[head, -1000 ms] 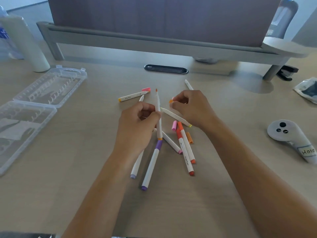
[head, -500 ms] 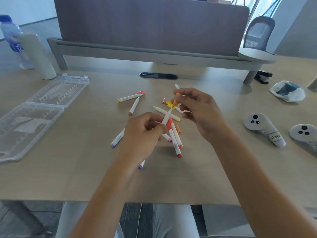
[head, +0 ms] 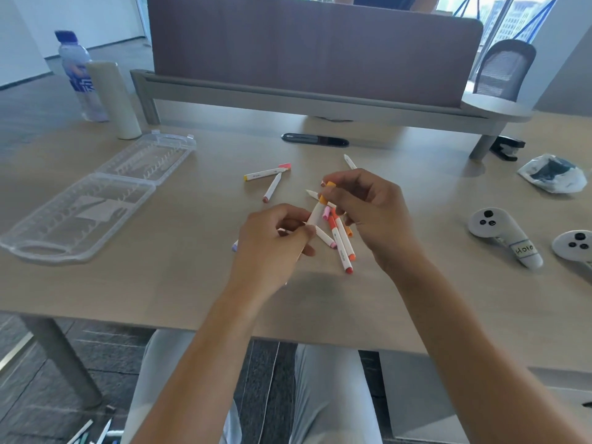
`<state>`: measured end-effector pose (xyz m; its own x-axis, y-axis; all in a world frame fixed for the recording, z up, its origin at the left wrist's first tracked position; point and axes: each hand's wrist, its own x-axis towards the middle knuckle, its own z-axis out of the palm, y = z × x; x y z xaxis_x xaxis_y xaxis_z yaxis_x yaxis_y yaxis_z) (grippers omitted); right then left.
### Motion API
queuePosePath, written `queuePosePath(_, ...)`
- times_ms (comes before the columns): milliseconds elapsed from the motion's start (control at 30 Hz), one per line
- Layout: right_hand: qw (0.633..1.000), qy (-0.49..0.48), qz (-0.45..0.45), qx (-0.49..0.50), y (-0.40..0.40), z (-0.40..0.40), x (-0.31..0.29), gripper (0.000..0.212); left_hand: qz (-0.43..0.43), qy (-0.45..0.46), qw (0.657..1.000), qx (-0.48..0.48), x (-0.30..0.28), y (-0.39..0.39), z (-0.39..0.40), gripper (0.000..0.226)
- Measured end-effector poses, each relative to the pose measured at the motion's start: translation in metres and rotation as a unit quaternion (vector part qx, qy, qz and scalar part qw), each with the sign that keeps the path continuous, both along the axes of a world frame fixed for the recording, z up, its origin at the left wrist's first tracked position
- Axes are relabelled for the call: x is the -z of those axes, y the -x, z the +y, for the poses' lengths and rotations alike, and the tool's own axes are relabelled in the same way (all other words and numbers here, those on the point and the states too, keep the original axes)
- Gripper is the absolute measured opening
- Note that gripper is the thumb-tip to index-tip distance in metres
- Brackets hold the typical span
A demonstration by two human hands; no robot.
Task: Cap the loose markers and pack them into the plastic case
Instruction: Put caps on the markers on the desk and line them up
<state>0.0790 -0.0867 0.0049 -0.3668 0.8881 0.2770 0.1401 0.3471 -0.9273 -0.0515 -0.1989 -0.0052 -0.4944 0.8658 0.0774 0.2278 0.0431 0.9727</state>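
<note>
Since the earlier frame the hands have come together: the right hand (head: 368, 209) now pinches an orange cap (head: 327, 190) onto the tip of the marker (head: 315, 214) gripped by the left hand (head: 272, 248), above the loose markers (head: 341, 238) mid-worktop. The open plastic case (head: 93, 200) lies near the left edge.

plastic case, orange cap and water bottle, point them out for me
plastic case (head: 80, 216), head view, near tray's clear ribbed floor
orange cap (head: 331, 185), head view, cap body by right fingertips
water bottle (head: 74, 64), head view, upper body
</note>
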Motion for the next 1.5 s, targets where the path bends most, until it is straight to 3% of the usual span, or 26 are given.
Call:
queuePosePath(400,0.999,-0.035,0.005,-0.004,0.039,-0.015,0.008,0.013,0.022,-0.032,0.999,-0.035,0.006,0.032,-0.007,0.014)
queuePosePath(700,0.999,0.005,-0.023,-0.04,0.078,-0.002,0.012,0.018,-0.103,0.021,0.994,-0.02,-0.004,0.076,-0.004,0.011)
queuePosePath(800,0.997,0.019,-0.054,-0.053,0.089,0.003,0.021,0.014,-0.041,0.051,0.997,-0.051,0.008,0.093,0.002,0.014)
queuePosePath(867,0.995,0.002,-0.094,-0.04,0.092,0.008,0.027,0.014,0.058,0.074,0.992,-0.083,0.019,0.106,0.011,0.015)
queuePosePath(933,0.99,-0.024,-0.134,-0.028,0.091,0.011,0.032,0.012,0.16,0.1,0.976,-0.113,0.027,0.114,0.017,0.017)
queuePosePath(1067,0.992,-0.004,-0.126,-0.021,0.078,0.017,0.037,0.015,0.25,0.154,0.946,-0.139,0.039,0.122,0.031,0.021)
queuePosePath(1267,0.995,0.028,-0.094,0.013,0.06,0.027,0.042,0.015,0.306,0.185,0.926,-0.121,0.049,0.119,0.05,0.027)
queuePosePath(1500,0.996,0.037,-0.084,0.012,0.047,0.036,0.027,0.019,0.333,0.115,0.93,-0.105,0.026,0.11,0.094,0.019)
